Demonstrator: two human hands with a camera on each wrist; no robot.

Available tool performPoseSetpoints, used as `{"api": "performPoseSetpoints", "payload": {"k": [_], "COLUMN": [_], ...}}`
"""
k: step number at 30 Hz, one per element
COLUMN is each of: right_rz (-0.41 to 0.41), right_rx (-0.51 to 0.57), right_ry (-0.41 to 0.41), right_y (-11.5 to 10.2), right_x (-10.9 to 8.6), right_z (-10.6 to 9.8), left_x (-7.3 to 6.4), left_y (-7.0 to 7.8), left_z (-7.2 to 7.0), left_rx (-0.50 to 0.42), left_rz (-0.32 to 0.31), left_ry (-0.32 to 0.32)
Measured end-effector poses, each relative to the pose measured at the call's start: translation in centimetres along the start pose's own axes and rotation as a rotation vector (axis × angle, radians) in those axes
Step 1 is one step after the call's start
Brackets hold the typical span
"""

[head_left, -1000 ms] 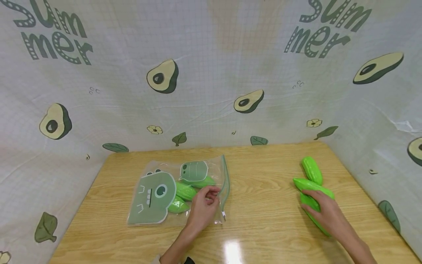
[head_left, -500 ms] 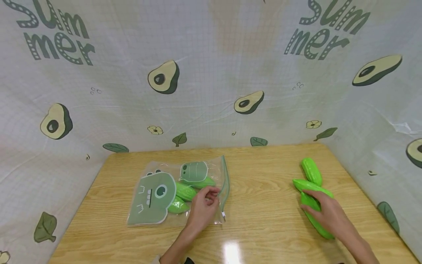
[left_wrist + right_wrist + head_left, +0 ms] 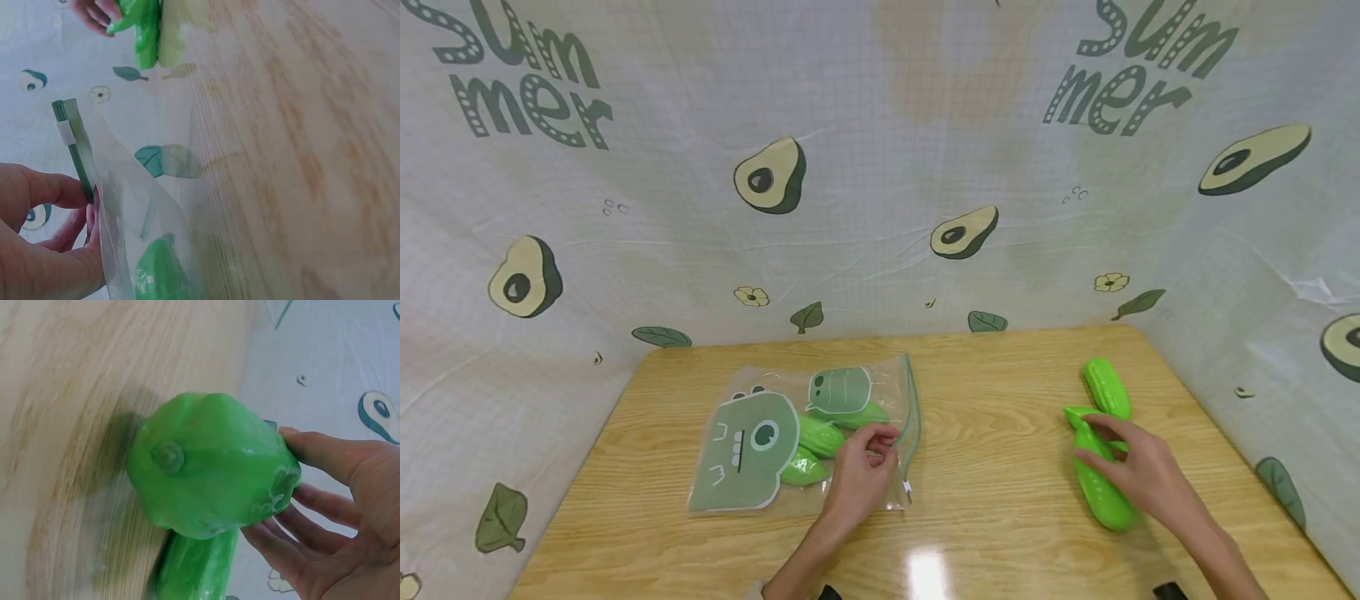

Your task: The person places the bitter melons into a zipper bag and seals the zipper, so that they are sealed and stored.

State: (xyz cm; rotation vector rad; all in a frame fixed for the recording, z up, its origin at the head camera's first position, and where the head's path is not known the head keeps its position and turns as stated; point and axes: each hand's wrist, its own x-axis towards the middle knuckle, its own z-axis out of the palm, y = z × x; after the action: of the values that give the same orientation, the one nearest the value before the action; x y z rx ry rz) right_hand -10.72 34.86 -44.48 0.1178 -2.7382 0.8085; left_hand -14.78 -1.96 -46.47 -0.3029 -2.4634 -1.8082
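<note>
My right hand (image 3: pixel 1142 467) grips a bright green bitter melon (image 3: pixel 1103 497), thumb on one side and fingers on the other. Its ribbed body and stubby stem end (image 3: pixel 169 456) face the right wrist camera. A second bitter melon (image 3: pixel 1075 415) lies just behind, partly covered by the held one and the hand. Further back lies a third bitter melon (image 3: pixel 1107 387). At the left, my left hand (image 3: pixel 861 475) pinches the open edge of a clear zip bag (image 3: pixel 134 206) beside its green zip strip (image 3: pixel 76 159). Several bitter melons (image 3: pixel 820 435) are inside this dinosaur-print bag.
The wooden table (image 3: pixel 992 467) runs between bag and melons. A white cloth (image 3: pixel 865 167) printed with avocados rises behind it and along both sides. A white slider (image 3: pixel 907 487) sits at the zip's near end.
My right hand has lifted the front bitter melon slightly and shifted it left, turning it more upright over the one behind. The left hand and the bag stay in place.
</note>
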Motion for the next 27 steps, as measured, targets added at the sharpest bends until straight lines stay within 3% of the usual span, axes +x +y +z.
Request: {"api": "performPoseSetpoints", "payload": {"k": [15, 27], "right_rz": [0.097, 0.114], "right_rx": [0.103, 0.17], "right_ry": [0.001, 0.009], "right_y": [-1.4, -2.0], "right_x": [1.5, 2.5], "right_z": [0.2, 1.0], "left_x": [0.0, 0.2], "left_y": [-0.1, -0.2], "left_z": [-0.1, -0.2], "left_rx": [-0.015, -0.013], "left_rz": [-0.003, -0.013], "left_ry": [-0.001, -0.004]}}
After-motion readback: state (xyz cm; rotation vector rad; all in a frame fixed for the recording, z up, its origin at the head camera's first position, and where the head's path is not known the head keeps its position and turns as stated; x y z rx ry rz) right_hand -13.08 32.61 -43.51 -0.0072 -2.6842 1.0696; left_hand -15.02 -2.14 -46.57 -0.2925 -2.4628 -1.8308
